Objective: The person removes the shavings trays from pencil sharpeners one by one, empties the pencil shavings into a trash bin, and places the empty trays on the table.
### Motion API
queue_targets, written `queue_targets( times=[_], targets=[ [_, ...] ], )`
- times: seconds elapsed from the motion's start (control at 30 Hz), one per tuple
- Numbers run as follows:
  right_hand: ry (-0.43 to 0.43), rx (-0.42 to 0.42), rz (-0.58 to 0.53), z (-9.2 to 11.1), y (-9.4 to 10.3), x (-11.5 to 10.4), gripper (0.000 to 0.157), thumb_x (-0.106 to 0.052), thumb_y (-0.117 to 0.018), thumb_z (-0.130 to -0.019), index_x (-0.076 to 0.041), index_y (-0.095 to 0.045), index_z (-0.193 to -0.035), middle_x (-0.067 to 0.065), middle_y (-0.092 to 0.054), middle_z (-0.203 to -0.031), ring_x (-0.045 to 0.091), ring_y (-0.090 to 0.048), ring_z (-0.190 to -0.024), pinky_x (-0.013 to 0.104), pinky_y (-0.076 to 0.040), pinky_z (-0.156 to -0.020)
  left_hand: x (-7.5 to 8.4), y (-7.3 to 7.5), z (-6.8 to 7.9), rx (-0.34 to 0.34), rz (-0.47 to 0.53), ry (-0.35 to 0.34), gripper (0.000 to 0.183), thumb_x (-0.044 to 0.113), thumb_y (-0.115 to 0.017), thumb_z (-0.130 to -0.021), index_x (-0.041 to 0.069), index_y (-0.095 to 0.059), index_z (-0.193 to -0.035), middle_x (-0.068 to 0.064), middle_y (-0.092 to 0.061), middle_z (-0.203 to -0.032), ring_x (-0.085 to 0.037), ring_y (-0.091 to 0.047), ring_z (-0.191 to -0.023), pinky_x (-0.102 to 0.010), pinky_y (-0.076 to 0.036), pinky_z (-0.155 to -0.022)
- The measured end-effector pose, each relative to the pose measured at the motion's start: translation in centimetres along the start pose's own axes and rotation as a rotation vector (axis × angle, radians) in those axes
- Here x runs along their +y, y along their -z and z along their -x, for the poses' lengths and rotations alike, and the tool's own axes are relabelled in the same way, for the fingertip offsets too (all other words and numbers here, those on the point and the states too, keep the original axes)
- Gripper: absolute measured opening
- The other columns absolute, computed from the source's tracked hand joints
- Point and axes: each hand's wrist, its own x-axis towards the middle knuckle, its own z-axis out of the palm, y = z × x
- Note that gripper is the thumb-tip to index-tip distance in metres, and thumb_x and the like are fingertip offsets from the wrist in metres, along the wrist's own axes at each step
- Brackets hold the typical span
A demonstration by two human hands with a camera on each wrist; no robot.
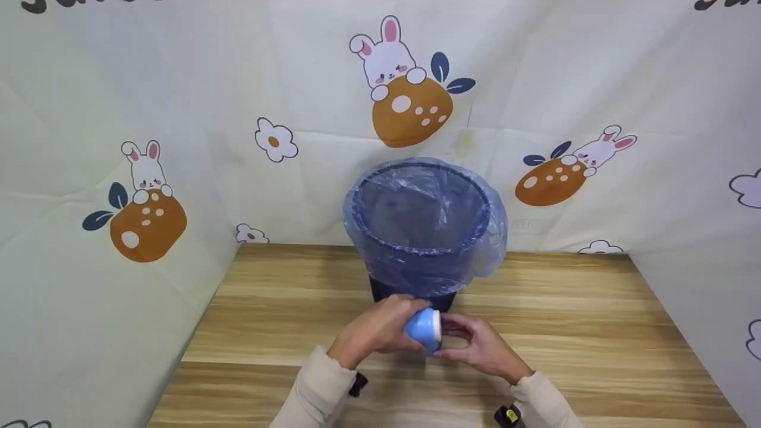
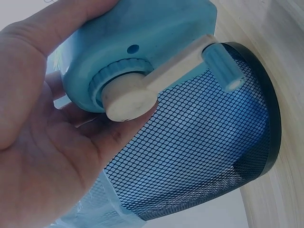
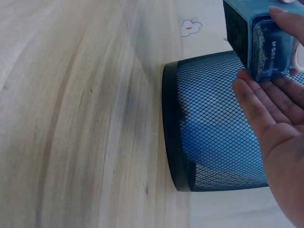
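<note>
A blue pencil sharpener (image 1: pixel 422 329) with a hand crank is held up in front of the wastebasket. My left hand (image 1: pixel 383 326) grips its body from the left. In the left wrist view the white crank arm (image 2: pixel 175 64) with its blue knob points away from the palm. My right hand (image 1: pixel 481 348) is at the other end, thumb and fingers pinching it on opposite sides. A clear shavings drawer (image 3: pixel 271 52) with printed lettering and pale bits inside shows in the right wrist view, the right thumb at its upper edge and the fingertips beneath.
The black mesh wastebasket (image 3: pixel 218 118) stands on the wood-grain table (image 1: pixel 267 321) against the back. A translucent blue bag (image 1: pixel 493 238) lines it and folds over its rim. Pale cloth (image 1: pixel 285 77) printed with rabbits encloses the back and both sides.
</note>
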Motion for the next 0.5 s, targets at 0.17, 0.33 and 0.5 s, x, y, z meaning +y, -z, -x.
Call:
queue_targets(
  times=[0.17, 0.33, 0.5],
  targets=[
    [0.017, -0.004, -0.001, 0.14, 0.08, 0.06, 0.061, -0.008, -0.079, -0.083, 0.017, -0.051, -0.130, 0.035, -0.056, -0.128, 0.018, -0.064, -0.114, 0.045, -0.051, -0.098, -0.19, -0.04, 0.15, 0.006, -0.005, -0.002, 0.057, 0.026, -0.089, -0.071, 0.013, -0.065, -0.121, -0.004, -0.069, -0.109, -0.015, -0.063, -0.097, -0.024, -0.054, -0.082],
    [0.006, 0.000, -0.019, 0.40, 0.37, 0.09, 0.058, -0.006, -0.078, -0.083, 0.015, -0.052, -0.130, 0.034, -0.056, -0.130, 0.015, -0.063, -0.116, 0.040, -0.051, -0.099, -0.58, -0.17, 0.35, 0.017, -0.009, 0.001, 0.056, 0.025, -0.089, -0.071, 0.012, -0.065, -0.120, -0.004, -0.068, -0.109, -0.016, -0.063, -0.099, -0.027, -0.054, -0.085],
    [0.011, -0.009, -0.037, 0.47, 0.52, 0.26, 0.059, -0.006, -0.078, -0.083, 0.015, -0.051, -0.132, 0.034, -0.055, -0.131, 0.019, -0.062, -0.117, 0.034, -0.050, -0.100, -0.83, -0.26, 0.49, 0.023, 0.006, -0.001, 0.056, 0.028, -0.090, -0.070, 0.012, -0.066, -0.119, -0.004, -0.069, -0.109, -0.016, -0.063, -0.099, -0.027, -0.054, -0.085]
  ],
)
